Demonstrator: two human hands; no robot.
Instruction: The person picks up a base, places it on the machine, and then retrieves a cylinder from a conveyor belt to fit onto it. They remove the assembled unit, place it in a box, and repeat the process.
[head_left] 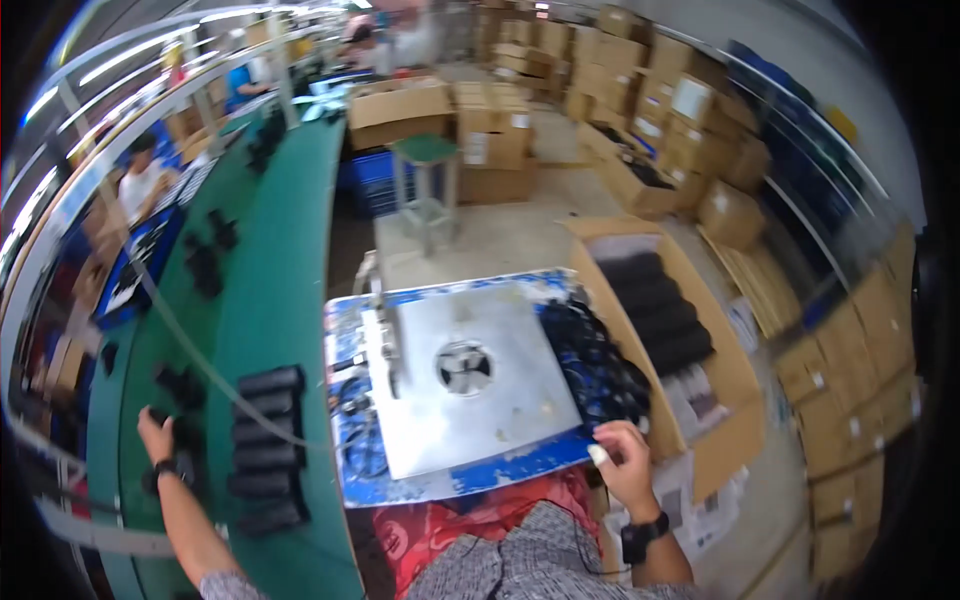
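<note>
My left hand (155, 438) reaches over the green bench at the left. Its fingers are closed at a small black part (158, 413), partly hidden by the hand. Beside it lie more black parts (180, 385), and a row of black cylindrical pieces (268, 420) sits nearer to me. My right hand (625, 465) hovers by the near right corner of the blue worktable (460, 487), fingers loosely curled and thumb apart, with nothing visible in it. A white covering is on one of its digits. Just beyond lies a heap of black parts (600, 370).
A metal plate (500, 400) with a round opening covers the worktable's middle, a fixture (380, 335) at its left. An open carton (740, 420) of black cylinders stands at right. Behind are a green stool (425, 150) and stacked cartons (495, 125). A person (145, 180) sits across the bench.
</note>
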